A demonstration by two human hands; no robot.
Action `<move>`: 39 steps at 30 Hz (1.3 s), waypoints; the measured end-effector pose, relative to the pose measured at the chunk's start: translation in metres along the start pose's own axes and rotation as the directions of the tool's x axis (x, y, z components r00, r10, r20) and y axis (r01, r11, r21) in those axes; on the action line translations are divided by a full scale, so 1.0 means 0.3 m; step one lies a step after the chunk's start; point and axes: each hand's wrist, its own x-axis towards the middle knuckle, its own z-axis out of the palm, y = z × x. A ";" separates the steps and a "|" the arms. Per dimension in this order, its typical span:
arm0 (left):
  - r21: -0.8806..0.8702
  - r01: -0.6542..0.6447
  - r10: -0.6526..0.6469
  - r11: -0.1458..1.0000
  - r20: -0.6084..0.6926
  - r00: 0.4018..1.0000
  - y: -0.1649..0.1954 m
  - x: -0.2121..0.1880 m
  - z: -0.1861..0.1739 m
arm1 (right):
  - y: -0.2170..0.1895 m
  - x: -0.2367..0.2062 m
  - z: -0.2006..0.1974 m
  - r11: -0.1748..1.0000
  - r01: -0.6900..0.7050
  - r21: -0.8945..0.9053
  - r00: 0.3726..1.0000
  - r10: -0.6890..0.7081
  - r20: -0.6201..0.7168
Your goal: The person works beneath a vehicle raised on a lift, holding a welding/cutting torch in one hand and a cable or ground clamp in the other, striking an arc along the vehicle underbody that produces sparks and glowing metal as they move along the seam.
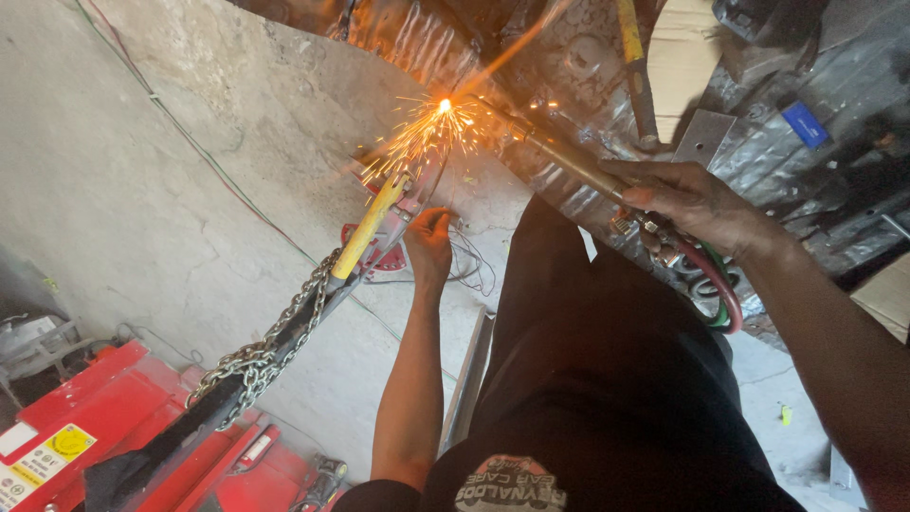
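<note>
Fingers (664, 194) of the right hand (697, 204) are wrapped round the grip of a brass torch (569, 161), red and green hoses (720, 284) looping off its back end; the left hand (428, 248) sits lower and closer to the body, fingers curled shut on what looks like a thin rod or wire — too blurred by glare to name. Just left of it, a yellow-handled tool (370, 228) with a chain (275, 341) draped over it slants up from the red machine (85, 427). Farther out, the torch tip meets the metal sheet (417, 47) at a bright spark burst (442, 109) — heating looks to be under way, not finished, and no completed cut or seam can be made out.
</note>
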 end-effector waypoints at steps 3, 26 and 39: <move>0.003 -0.025 0.025 1.000 -0.001 1.000 -0.001 -0.002 0.000 | 0.000 -0.003 0.002 1.000 -0.024 -0.001 1.000 0.024 -0.013; -0.155 0.053 -0.057 0.987 -0.024 0.998 -0.092 -0.070 -0.084 | 0.065 0.003 -0.039 0.996 0.075 0.048 0.992 -0.080 0.102; -0.018 0.092 -0.094 0.996 -0.093 0.991 0.049 -0.017 -0.177 | 0.042 0.061 -0.004 0.961 0.272 -0.050 0.962 -0.270 0.044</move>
